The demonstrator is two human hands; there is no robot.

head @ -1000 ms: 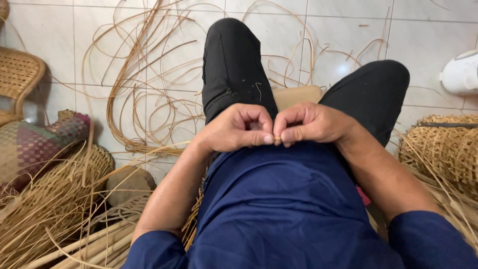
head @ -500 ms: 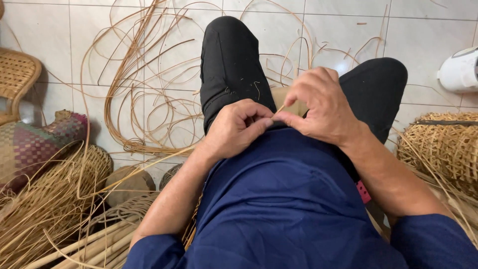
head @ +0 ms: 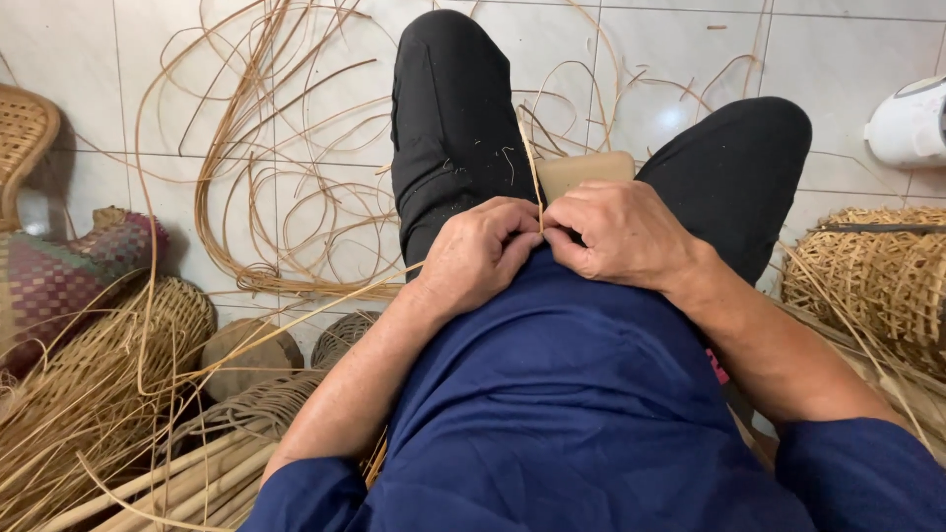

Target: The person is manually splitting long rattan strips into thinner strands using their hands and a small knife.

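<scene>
I sit with my black-trousered knees apart over a tiled floor. My left hand [head: 480,251] and my right hand [head: 616,233] meet in front of my blue shirt, fingertips pinched together on a thin cane strip [head: 532,172]. The strip rises from between my fingers up over my left thigh. A tan wooden block [head: 586,169] lies on the floor between my knees, just beyond my right hand.
Loose curled cane strips [head: 266,158] sprawl over the tiles at upper left. Woven baskets [head: 877,281] stand at right, a straw bundle [head: 89,394] and a checked woven bag [head: 59,281] at left, a white appliance [head: 912,123] at far right.
My right hand rose from the left, drawing the strip upward, then came back down beside it. The strip now stands longer above my fingers. The view shifted slightly.
</scene>
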